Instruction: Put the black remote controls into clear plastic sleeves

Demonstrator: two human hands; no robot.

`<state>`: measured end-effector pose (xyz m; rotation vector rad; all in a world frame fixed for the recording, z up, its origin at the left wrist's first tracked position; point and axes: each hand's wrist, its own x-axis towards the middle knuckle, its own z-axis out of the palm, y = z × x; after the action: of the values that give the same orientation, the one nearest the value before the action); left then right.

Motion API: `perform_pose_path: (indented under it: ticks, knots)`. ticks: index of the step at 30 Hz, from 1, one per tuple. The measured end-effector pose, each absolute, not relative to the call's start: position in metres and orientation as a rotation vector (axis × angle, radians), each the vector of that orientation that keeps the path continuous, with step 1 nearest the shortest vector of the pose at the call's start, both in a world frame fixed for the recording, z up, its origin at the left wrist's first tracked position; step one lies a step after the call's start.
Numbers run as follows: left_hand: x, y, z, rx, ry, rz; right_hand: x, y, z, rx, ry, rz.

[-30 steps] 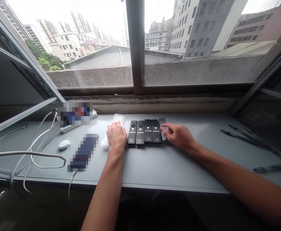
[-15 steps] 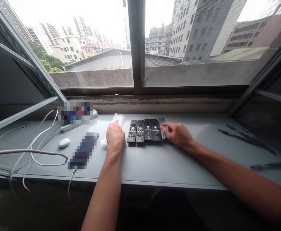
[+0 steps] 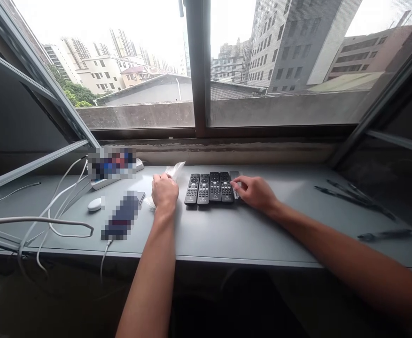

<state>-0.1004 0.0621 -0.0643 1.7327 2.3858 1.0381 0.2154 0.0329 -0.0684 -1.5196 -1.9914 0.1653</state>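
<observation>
Several black remote controls (image 3: 204, 188) lie side by side on the table, the right-hand ones slightly farther back. To their left, my left hand (image 3: 165, 191) is closed on a crumpled clear plastic bag (image 3: 175, 171), which sticks out beyond the fingers and on their left. My right hand (image 3: 257, 192) is at the right end of the row, thumb and forefinger bent together by the edge of the last remote. Under those fingertips lies a greyish, shiny flat thing (image 3: 234, 176), partly covered by the hand; its kind does not show.
A phone (image 3: 121, 218) with a charging cable lies left of my left arm. Behind it are a white round-ended object (image 3: 95, 204) and a white power strip (image 3: 116, 178). White cables (image 3: 50, 211) loop at the left. Dark pen-like things (image 3: 353, 202) lie at the right, and a window stands behind.
My left hand has turned slightly, and more of the bag stands up behind it. The right fingertips remain at the end of the row. The whole view has shifted a little.
</observation>
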Motion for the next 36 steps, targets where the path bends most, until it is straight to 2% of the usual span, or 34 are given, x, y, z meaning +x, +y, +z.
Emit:
perform_pose_path:
  ticks: [3, 5, 9, 13, 16, 18, 20, 31, 36]
  knots:
    - [-0.102, 0.063, -0.062, 1.682, 2.306, 1.169, 0.216, 0.032, -0.069, -1.513, -1.991, 0.153]
    - [-0.099, 0.065, -0.057, 1.644, 2.163, 1.404, 0.216, 0.032, -0.069, -1.503, -1.979, 0.152]
    - [-0.083, 0.073, -0.043, 1.413, 1.53, 1.767, 0.213, 0.034, -0.063, -1.356, -1.935, 0.238]
    - [-0.055, 0.084, -0.034, 1.1, 0.847, 1.714, 0.2, 0.041, -0.051, -1.043, -1.783, 0.616]
    - [-0.033, 0.089, -0.031, 0.993, 0.663, 1.637, 0.186, 0.048, -0.044, -0.925, -1.612, 0.981]
    - [-0.023, 0.092, -0.03, 0.976, 0.631, 1.602, 0.178, 0.052, -0.04, -0.845, -1.492, 1.233]
    - [-0.018, 0.095, -0.03, 0.962, 0.619, 1.592, 0.173, 0.055, -0.038, -0.834, -1.386, 1.316]
    - [-0.035, 0.104, -0.051, 0.883, 0.805, 1.662, 0.181, 0.046, -0.055, -0.932, -1.447, 1.009]
    - [-0.077, 0.104, -0.052, 1.151, 1.353, 1.664, 0.187, 0.042, -0.064, -0.951, -1.419, 0.882]
